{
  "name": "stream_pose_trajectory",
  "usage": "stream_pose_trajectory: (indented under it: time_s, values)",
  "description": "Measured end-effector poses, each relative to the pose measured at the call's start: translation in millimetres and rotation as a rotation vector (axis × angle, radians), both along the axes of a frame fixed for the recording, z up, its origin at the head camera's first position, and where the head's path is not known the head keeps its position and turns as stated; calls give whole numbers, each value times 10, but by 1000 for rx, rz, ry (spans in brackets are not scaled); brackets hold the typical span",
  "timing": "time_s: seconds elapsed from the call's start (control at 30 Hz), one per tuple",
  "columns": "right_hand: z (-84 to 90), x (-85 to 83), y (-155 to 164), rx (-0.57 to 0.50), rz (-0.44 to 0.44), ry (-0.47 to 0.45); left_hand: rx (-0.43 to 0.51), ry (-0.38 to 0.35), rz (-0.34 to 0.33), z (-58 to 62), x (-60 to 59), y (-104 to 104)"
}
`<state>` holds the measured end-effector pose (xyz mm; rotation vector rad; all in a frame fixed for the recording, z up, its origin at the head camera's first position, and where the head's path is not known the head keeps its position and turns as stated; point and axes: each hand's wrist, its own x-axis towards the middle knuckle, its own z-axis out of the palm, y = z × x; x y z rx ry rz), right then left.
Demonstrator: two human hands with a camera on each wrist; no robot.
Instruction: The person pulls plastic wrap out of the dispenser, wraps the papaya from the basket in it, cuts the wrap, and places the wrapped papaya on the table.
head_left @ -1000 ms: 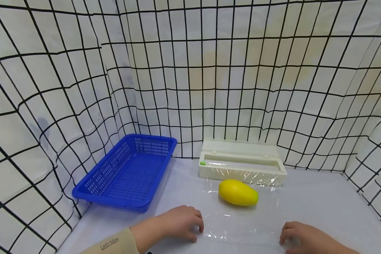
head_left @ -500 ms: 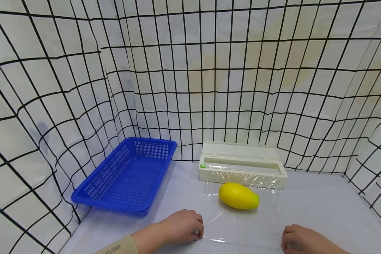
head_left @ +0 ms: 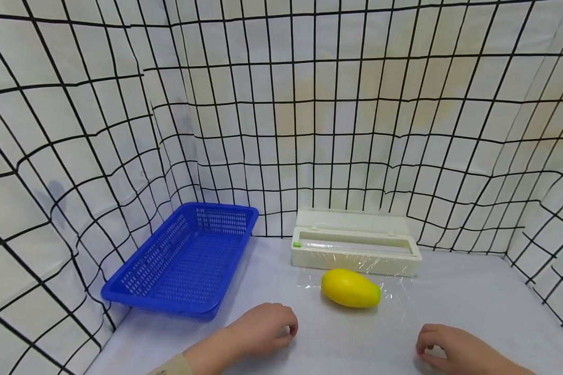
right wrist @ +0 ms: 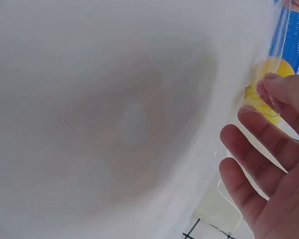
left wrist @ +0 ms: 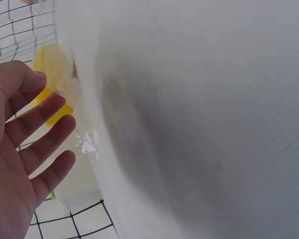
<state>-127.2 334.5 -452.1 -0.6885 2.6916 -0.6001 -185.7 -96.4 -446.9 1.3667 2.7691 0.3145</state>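
Note:
A sheet of clear plastic wrap (head_left: 352,328) stretches over the white table from a cream wrap dispenser (head_left: 356,255), whose lid stands up. On the sheet lies a yellow oval fruit (head_left: 350,288) with a greenish tip. At the sheet's near left corner my left hand (head_left: 265,330) pinches the film between thumb and forefinger. Opposite, my right hand (head_left: 455,348) pinches the near right corner; in the right wrist view the wrap (right wrist: 261,102) bunches at the thumb, and the other fingers (right wrist: 246,149) are spread. The left hand's other fingers (left wrist: 50,144) are loosely spread too.
A blue perforated basket (head_left: 183,260) stands on the left of the table. White walls with a black grid pattern (head_left: 338,120) enclose the back and both sides. A small green slider (head_left: 297,245) sits at the dispenser's left end.
Both hands have closed thumb and forefinger on the film's near corners and risen slightly. Glints on the wrap have shifted; the fruit, basket and dispenser stay put.

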Motion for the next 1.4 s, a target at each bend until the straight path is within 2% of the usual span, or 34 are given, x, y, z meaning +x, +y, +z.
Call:
stream_pose_trajectory:
  time_s: [0.13,0.37,0.53,0.7,0.87,1.13,1.27,1.4]
  values:
    - [101,13,31,-1,4,64,75,-16,38,55,-22,-33]
    - [232,-17,58,1,-57,142,160,-44,92,143,-58,-13]
    - [328,-95,102,-3,-58,234,235,-43,143,193,-74,37]
    - [413,-171,119,-37,-76,301,288,-66,210,213,-151,107]
    - [483,-285,110,-57,-137,329,367,-92,282,207,-259,167]
    - [488,-525,102,-76,-214,309,451,-202,414,223,-447,275]
    - [449,-627,97,-70,-253,308,476,-241,454,210,-546,331]
    - [397,-724,93,-68,-285,294,482,-246,473,192,-655,366]
